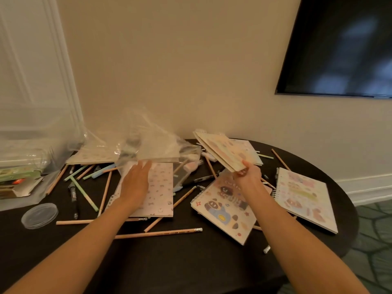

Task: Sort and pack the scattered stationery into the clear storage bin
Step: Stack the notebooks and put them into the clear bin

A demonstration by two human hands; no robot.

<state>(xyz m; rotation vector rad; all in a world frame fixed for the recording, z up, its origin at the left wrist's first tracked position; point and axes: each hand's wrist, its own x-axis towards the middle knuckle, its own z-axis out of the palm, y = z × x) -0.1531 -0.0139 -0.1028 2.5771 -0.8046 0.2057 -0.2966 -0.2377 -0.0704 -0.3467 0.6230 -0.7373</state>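
R grip (247,172) pinches notebook (222,154) corner, nb slanting up-left from it; L grip (135,181) spread, touching plastic bag (148,139).

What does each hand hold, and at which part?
The right hand pinches a spiral notebook at its near corner. The left hand is at the clear plastic bag; its grip cannot be told.

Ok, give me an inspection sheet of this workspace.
Surface: dark round table, mostly littered.
Job's things: clear storage bin at far left; spiral notebooks, pencils and pens scattered.
Clutter: crumpled plastic bag, clear round lids, small boxes at the left edge.
Hands: left hand open, fingers at the bag's edge above a pink notebook; right hand grips a raised notebook.
Cables: nothing seen.
Surroundings: wall, dark screen, white door, patterned carpet.
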